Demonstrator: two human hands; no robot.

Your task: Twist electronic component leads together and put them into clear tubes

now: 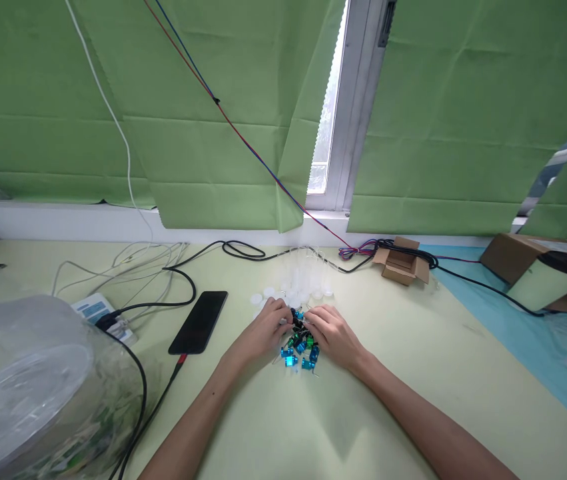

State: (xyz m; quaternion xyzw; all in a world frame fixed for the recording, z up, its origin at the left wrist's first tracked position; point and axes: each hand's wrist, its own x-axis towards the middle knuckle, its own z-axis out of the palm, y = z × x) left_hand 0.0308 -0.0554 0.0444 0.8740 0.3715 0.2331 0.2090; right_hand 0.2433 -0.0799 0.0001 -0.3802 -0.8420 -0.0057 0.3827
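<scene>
A small pile of shiny blue, green and black parts with thin wire legs lies on the table between my hands; they look like electronic components, perhaps capacitors. My left hand is at the pile's left edge, with its fingers curled and thumb and fingertips brought together. From the right, my right hand reaches over the pile, its fingers bent and fingertips close to the left ones. Black and blue parts show between the fingertips, but what either hand pinches is too small to make out. Behind the hands are clear tubes and round white caps.
A black phone with a cable plugged in lies to the left. Nearer stands a large clear plastic container. Cables and a power strip lie behind it. A small open cardboard box and a bigger box stand at the back right.
</scene>
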